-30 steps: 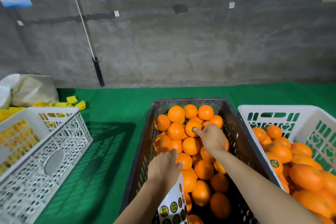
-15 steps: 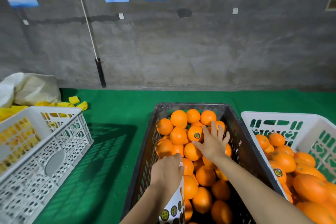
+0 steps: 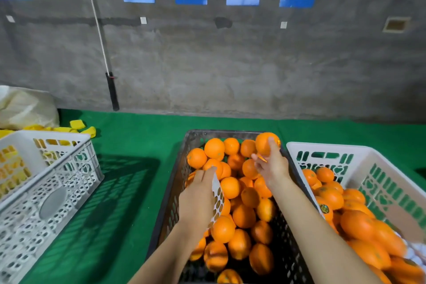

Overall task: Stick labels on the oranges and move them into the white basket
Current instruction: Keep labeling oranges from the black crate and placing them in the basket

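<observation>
A dark grey crate [image 3: 175,193] in front of me is heaped with oranges [image 3: 230,188]. My right hand [image 3: 272,163] grips one orange [image 3: 265,143] and holds it up above the crate's far right corner. My left hand [image 3: 198,193] holds a white label sheet [image 3: 217,198] with round stickers over the crate's left side. To the right stands the white basket [image 3: 378,168], holding several oranges [image 3: 355,223], one with a dark round label [image 3: 324,208].
Another white basket [image 3: 53,191] sits at the left with yellow pieces inside. Yellow scraps [image 3: 78,125] and a pale bag [image 3: 25,108] lie behind it. Green matting [image 3: 129,191] covers the surface. A grey wall with posters rises behind.
My right hand went from pressing a label on an orange to gripping that orange and lifting it toward the right. The left hand stayed over the crate with the sheet.
</observation>
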`<act>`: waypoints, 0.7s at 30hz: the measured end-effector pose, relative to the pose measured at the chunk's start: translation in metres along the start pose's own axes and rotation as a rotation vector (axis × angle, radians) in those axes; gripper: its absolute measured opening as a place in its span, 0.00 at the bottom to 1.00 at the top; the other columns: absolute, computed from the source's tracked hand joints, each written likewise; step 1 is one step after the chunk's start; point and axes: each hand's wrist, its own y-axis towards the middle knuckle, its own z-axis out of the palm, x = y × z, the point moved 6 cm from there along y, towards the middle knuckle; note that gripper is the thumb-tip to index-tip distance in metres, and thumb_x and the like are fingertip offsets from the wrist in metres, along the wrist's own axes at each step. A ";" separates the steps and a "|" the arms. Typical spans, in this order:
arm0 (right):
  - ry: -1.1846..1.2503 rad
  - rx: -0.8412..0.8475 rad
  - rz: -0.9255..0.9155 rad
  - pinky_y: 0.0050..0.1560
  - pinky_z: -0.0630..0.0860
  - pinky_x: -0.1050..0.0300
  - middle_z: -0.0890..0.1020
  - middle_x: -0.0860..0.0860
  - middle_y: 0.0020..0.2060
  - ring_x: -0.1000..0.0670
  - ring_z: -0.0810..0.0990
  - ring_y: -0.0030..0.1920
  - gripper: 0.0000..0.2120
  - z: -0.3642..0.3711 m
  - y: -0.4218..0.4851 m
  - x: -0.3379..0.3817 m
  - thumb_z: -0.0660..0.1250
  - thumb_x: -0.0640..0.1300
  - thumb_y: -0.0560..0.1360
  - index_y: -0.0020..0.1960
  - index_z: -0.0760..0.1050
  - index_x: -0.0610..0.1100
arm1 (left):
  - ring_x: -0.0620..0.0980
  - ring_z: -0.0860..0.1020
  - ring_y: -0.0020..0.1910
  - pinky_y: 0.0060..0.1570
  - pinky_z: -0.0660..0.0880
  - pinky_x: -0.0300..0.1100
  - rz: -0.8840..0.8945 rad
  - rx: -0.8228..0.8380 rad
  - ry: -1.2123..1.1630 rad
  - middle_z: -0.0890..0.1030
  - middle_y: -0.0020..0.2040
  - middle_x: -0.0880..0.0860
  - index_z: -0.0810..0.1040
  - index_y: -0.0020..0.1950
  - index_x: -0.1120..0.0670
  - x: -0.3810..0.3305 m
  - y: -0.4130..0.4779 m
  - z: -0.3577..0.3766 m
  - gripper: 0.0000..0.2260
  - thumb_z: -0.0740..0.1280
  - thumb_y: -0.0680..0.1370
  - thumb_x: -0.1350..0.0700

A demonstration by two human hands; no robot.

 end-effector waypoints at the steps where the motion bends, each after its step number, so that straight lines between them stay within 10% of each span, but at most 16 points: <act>1: 0.185 0.027 0.069 0.42 0.75 0.55 0.79 0.44 0.55 0.47 0.83 0.49 0.26 -0.007 -0.005 0.005 0.67 0.62 0.76 0.63 0.71 0.44 | 0.51 0.78 0.46 0.35 0.66 0.42 -0.005 -0.029 -0.027 0.70 0.68 0.47 0.54 0.79 0.43 -0.001 0.000 -0.002 0.30 0.58 0.81 0.63; 9: 0.841 0.076 0.101 0.61 0.73 0.49 0.74 0.43 0.71 0.44 0.71 0.72 0.40 -0.064 -0.018 0.022 0.59 0.70 0.75 0.71 0.69 0.38 | 0.49 0.77 0.34 0.29 0.64 0.43 -0.317 -0.088 -0.607 0.81 0.47 0.50 0.60 0.76 0.49 0.010 -0.002 0.006 0.25 0.59 0.79 0.60; 14: 0.811 0.060 0.038 0.62 0.71 0.46 0.74 0.44 0.71 0.41 0.73 0.70 0.44 -0.066 -0.011 0.017 0.49 0.74 0.77 0.77 0.61 0.40 | 0.53 0.71 0.33 0.37 0.65 0.42 -0.553 0.065 -1.013 0.73 0.34 0.55 0.71 0.40 0.55 0.024 0.000 0.021 0.07 0.59 0.77 0.64; 17: 0.503 0.023 -0.016 0.57 0.74 0.46 0.80 0.43 0.62 0.42 0.80 0.54 0.37 -0.060 -0.011 0.012 0.53 0.70 0.78 0.75 0.62 0.44 | 0.52 0.70 0.30 0.30 0.67 0.38 -0.653 0.085 -1.074 0.73 0.33 0.56 0.70 0.38 0.57 0.029 -0.002 0.024 0.08 0.58 0.78 0.63; 21: -0.658 -0.027 -0.381 0.51 0.78 0.45 0.82 0.50 0.40 0.50 0.80 0.43 0.21 -0.037 -0.034 0.008 0.58 0.62 0.80 0.51 0.78 0.45 | 0.50 0.72 0.31 0.26 0.66 0.35 -0.706 0.082 -1.094 0.74 0.34 0.54 0.73 0.42 0.56 0.030 -0.001 0.026 0.08 0.57 0.79 0.62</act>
